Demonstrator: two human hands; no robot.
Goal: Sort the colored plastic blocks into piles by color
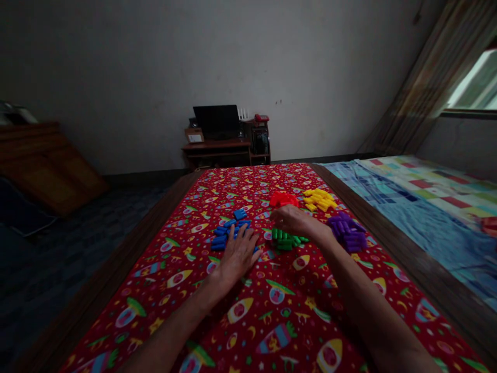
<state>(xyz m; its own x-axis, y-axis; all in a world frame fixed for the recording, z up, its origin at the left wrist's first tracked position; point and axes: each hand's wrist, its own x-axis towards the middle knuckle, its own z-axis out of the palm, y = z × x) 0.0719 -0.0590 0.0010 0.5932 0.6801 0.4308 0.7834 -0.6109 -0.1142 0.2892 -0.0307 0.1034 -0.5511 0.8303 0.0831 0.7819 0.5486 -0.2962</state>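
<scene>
My left hand (240, 251) lies palm down with its fingers spread over a pile of small blue plastic blocks (219, 239), touching the near right side of the pile. My right hand (289, 217) is above a group of green blocks (284, 243), just on the near side of a red pile (283, 198). Its fingers are bent and drawn together, pointing left and down; whatever lies between them is hidden. Yellow blocks (320, 199) sit behind and to the right of that hand. Purple blocks (346, 231) lie right of its wrist.
A red patterned cloth (267, 321) covers the long table, whose dark wooden edge (349, 207) shows on both sides. A bed with a blue sheet (392, 217) stands along the right. A desk with a black monitor (217, 122) is against the far wall. A wooden cabinet (42, 166) stands left.
</scene>
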